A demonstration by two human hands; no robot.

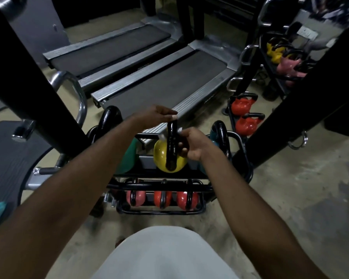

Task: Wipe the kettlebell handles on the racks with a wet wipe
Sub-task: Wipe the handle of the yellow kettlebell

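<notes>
Head view: the yellow kettlebell [169,160] sits on the top tier of the rack [247,164], directly between the two hands, and its black handle [172,141] stands up toward the camera. The right hand [191,143] is just right of the handle, fingers curled round its upper part and pressing a white wet wipe [179,129] against it. A scrap of the wipe shows on the handle's far side. The left hand [157,115] is above and left of the right, its fingertips bunched at the top of the handle. Whether they pinch it cannot be told. A green kettlebell [129,158] lies under the left forearm. Three red kettlebells [161,198] sit on the lower tier, nearer than both hands. Treadmills [159,83] lie beyond the hands.
</notes>
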